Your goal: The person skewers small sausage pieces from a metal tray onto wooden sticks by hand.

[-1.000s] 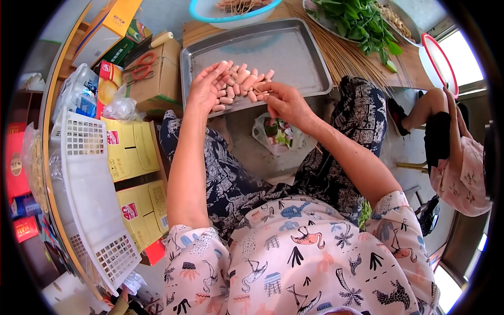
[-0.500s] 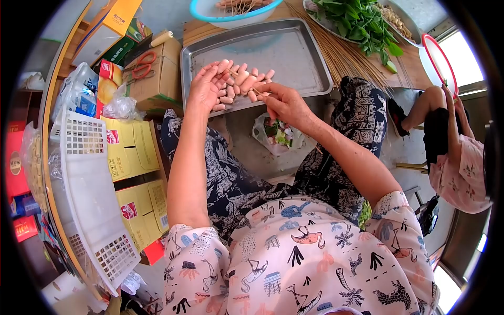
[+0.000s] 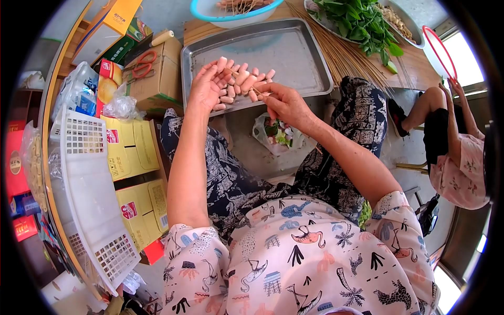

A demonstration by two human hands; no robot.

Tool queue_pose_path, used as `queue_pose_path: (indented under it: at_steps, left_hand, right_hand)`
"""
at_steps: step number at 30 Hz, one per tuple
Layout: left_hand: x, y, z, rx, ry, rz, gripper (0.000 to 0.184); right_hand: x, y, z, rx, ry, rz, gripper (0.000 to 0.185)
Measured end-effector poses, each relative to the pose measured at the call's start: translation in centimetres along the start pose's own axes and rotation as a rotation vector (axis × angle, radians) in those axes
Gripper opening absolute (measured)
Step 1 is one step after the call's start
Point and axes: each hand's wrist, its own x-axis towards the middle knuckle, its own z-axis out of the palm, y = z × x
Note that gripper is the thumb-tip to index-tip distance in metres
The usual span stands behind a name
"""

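Note:
My left hand [image 3: 203, 86] pinches a small pink sausage [image 3: 222, 62] over the near left part of a metal tray [image 3: 257, 44]. In my right hand [image 3: 286, 105] is a thin bamboo skewer [image 3: 255, 91], its shaft slanting up and left to the sausage between my left fingers. Whether the tip is inside the sausage cannot be made out clearly. Several loose small sausages [image 3: 242, 77] are heaped in the tray between and below my hands.
Bamboo skewers [image 3: 336, 50] lie right of the tray, near a plate of green leaves [image 3: 346, 21]. A blue-rimmed bowl [image 3: 236, 20] stands behind. Scissors [image 3: 143, 64] rest on a carton at left. A plastic bag of scraps [image 3: 278, 139] sits below. Another person [image 3: 459, 163] is at right.
My hands, the sausage and the skewer stay almost in place. At the right, the other person's hands have moved up against the red-rimmed basin, which has shifted slightly.

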Motion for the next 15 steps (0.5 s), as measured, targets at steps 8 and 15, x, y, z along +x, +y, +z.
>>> queue_pose_path:
  at_steps: [8, 15]
  left_hand:
    - [0.56, -0.05, -0.68, -0.001, -0.049, -0.099, 0.024]
    - [0.17, 0.05, -0.22, 0.023, -0.035, -0.118, 0.024]
  right_hand:
    - [-0.01, 0.05, 0.01, -0.010, -0.003, -0.029, 0.029]
    - [0.05, 0.08, -0.06, -0.019, -0.007, -0.032, 0.028]
